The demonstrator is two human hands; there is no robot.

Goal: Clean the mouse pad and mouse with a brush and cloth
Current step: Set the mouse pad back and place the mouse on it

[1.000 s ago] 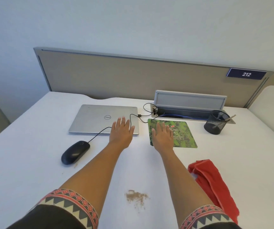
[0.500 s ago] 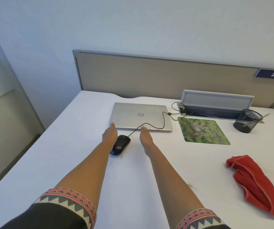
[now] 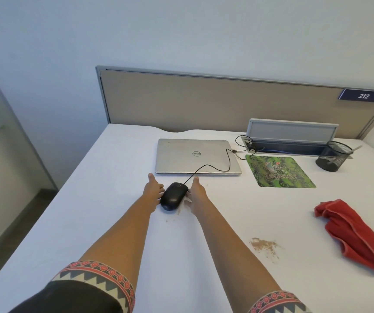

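A black wired mouse (image 3: 173, 195) lies on the white desk (image 3: 91, 199) in front of a closed silver laptop (image 3: 195, 155). My left hand (image 3: 153, 192) sits against the mouse's left side and my right hand (image 3: 198, 193) against its right side, both with fingers fairly straight, touching it. A green mouse pad (image 3: 279, 171) lies to the right of the laptop. A crumpled red cloth (image 3: 353, 233) rests at the right edge of the desk. A handle sticks out of the black mesh cup (image 3: 333, 155); I cannot tell whether it is the brush.
A patch of brown crumbs (image 3: 264, 245) lies on the desk between my right arm and the cloth. The mouse cable (image 3: 215, 167) runs over the laptop to an open cable box (image 3: 290, 141) at the back. A beige partition (image 3: 215, 100) closes off the far edge.
Both hands left the laptop edge and mouse pad and came to the mouse, one on each side. My view swung left, then back a little.
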